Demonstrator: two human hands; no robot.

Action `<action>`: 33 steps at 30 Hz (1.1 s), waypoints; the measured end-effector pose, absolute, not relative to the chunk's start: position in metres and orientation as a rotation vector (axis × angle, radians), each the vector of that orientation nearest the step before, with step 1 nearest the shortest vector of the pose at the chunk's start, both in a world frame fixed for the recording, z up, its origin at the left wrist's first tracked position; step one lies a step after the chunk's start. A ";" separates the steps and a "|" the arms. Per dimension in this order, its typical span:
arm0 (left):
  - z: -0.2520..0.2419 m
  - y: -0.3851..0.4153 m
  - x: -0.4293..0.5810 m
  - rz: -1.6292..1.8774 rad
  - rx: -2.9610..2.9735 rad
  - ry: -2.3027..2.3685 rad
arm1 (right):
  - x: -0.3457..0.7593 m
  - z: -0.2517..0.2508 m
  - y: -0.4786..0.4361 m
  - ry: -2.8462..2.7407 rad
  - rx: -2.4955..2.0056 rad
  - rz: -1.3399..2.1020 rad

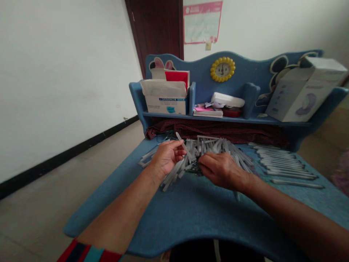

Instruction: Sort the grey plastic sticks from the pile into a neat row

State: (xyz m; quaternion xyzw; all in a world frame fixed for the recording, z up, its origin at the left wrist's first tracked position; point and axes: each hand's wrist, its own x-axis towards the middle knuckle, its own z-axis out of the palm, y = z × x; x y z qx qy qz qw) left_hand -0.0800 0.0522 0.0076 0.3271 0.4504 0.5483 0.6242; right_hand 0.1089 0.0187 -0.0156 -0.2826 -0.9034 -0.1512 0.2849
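Observation:
My left hand [169, 157] is closed, with a thin translucent plastic tube [184, 146] pinched between thumb and fingers, its upper end tilted to the left. To its right, my right hand [222, 169] is closed at the near edge of a heap of similar tubes [174, 174]. Its fingers point down at some dark, thin pieces [195, 168] lying between the hands; whatever is in its grip is hidden. More loose tubes lie behind both hands. Over on the right of the desk, several filled-looking tubes [283, 160] are laid side by side in a row.
The blue desk [174, 218] has a raised shelf with a mask box [165, 103], notebooks [207, 112], a white case [228, 99] and a large white carton [305, 91]. A yellow clock [223, 69] is on its backboard. Dark checked cloth [218, 130] lies beneath the shelf.

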 end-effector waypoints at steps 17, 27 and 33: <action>0.006 0.049 -0.078 1.331 0.682 0.955 | 0.107 -0.012 0.013 -2.319 -0.976 -0.492; -0.002 0.047 -0.073 1.285 0.694 0.914 | 0.107 0.013 0.008 -2.302 -1.304 -0.015; 0.001 0.047 -0.073 1.202 0.563 0.876 | 0.104 0.057 0.021 -2.343 -1.205 0.379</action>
